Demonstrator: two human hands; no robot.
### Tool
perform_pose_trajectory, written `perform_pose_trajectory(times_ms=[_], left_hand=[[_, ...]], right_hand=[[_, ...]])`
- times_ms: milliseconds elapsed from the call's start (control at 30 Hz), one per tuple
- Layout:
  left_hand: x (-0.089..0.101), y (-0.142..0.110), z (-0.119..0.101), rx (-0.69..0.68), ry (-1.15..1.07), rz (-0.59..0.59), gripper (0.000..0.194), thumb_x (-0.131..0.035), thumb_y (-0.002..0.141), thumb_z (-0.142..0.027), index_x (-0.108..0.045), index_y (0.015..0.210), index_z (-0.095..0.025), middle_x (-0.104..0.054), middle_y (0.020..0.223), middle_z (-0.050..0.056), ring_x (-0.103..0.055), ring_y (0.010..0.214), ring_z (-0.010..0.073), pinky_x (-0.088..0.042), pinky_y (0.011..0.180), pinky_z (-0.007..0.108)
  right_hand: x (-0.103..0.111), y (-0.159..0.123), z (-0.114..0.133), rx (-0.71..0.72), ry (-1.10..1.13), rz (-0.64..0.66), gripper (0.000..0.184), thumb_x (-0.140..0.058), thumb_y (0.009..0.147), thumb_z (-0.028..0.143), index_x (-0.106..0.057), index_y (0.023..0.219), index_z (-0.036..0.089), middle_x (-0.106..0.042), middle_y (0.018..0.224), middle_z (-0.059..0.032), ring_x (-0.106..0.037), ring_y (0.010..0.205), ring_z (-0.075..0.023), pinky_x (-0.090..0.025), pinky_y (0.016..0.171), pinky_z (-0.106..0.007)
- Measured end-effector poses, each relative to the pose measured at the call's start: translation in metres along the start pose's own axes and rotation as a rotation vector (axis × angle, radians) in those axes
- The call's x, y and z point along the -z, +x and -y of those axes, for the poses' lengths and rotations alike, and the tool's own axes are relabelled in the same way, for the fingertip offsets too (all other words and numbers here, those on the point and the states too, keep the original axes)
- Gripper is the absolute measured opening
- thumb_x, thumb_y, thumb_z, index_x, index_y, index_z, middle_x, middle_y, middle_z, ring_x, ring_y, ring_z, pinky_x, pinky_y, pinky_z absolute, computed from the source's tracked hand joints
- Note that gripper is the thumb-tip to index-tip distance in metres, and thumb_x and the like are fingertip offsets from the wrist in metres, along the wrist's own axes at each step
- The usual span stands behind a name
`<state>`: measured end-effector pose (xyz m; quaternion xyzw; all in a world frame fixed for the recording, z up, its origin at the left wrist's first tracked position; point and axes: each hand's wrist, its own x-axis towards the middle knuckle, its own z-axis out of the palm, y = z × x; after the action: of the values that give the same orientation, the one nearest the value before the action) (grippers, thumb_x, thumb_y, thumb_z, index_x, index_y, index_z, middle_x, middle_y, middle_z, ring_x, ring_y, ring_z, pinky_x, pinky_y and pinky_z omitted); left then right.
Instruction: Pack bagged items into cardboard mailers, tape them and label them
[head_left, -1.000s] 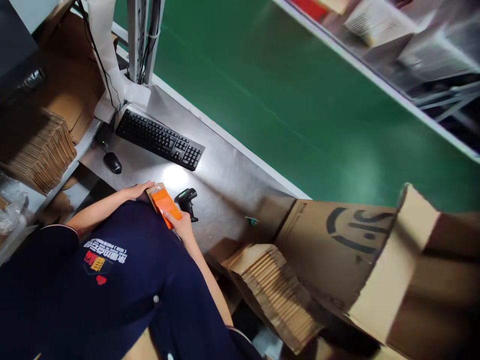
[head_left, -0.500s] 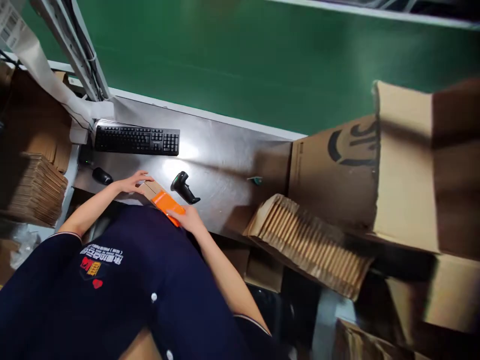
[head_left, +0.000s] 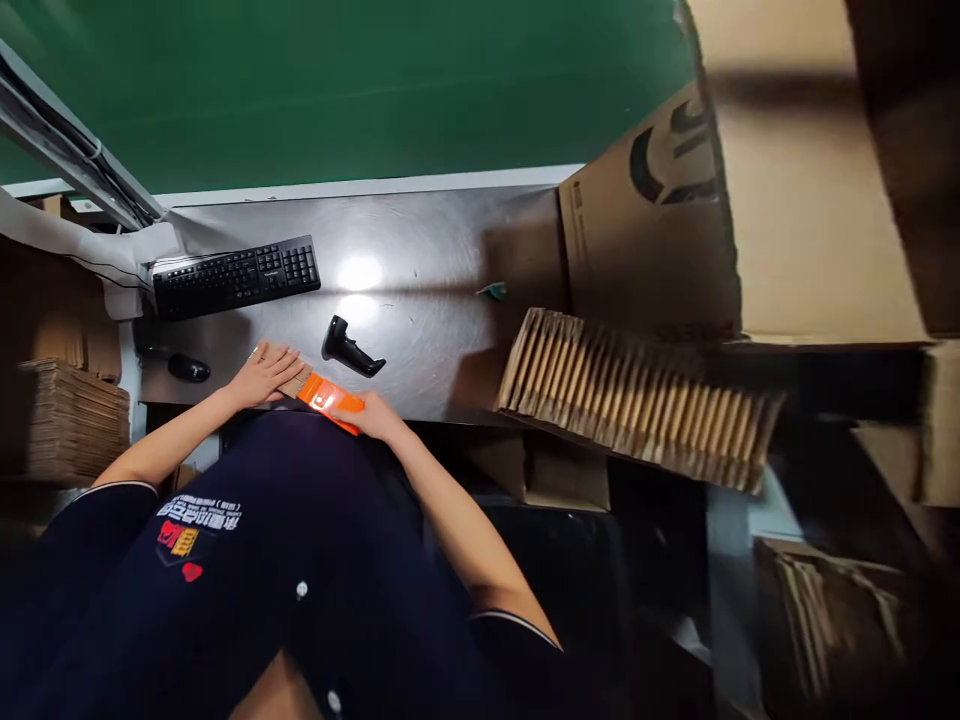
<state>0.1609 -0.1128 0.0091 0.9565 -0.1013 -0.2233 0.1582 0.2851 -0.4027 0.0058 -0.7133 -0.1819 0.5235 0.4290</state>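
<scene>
An orange packet (head_left: 324,396) sticks out of a small brown cardboard box (head_left: 294,377) at the near edge of the steel table (head_left: 420,300). My left hand (head_left: 264,372) lies flat on the box with its fingers spread. At the packet's near end my right hand (head_left: 373,412) has its fingers closed on the packet. A black barcode scanner (head_left: 346,347) lies on the table just beyond my hands.
A black keyboard (head_left: 235,276) and a mouse (head_left: 188,368) sit at the table's left. Stacks of flat cardboard (head_left: 630,390) lean at the right, below a large open carton (head_left: 675,220). More flat cardboard (head_left: 67,420) is piled at the left. A green conveyor belt (head_left: 360,90) runs behind.
The view has swung right and turned. My left hand has moved further over the box; my right hand stays on the orange packet, which lies flatter at the table's edge.
</scene>
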Motion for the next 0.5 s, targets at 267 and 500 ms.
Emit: perform_pose_trajectory(times_ms=[267, 500], left_hand=[[0.008, 0.001, 0.003, 0.014, 0.091, 0.057, 0.083, -0.068, 0.093, -0.024, -0.036, 0.169, -0.025, -0.028, 0.177, 0.018, -0.019, 0.166, 0.0414, -0.001, 0.131, 0.073], [0.014, 0.011, -0.006, -0.006, 0.136, 0.014, 0.055, -0.052, 0.105, -0.021, -0.056, 0.153, -0.048, -0.04, 0.173, 0.01, -0.026, 0.163, 0.0438, -0.011, 0.122, 0.085]], right_hand=[[0.025, -0.027, -0.01, -0.117, -0.324, -0.056, 0.045, -0.075, 0.08, 0.061, -0.066, 0.064, 0.02, -0.058, 0.058, 0.0021, -0.052, 0.058, -0.0148, -0.035, 0.058, -0.028], [-0.014, 0.02, 0.064, -0.146, -0.72, -0.097, 0.043, -0.074, 0.088, 0.057, -0.078, 0.093, 0.015, -0.079, 0.091, -0.016, -0.075, 0.088, -0.0307, -0.053, 0.075, -0.036]])
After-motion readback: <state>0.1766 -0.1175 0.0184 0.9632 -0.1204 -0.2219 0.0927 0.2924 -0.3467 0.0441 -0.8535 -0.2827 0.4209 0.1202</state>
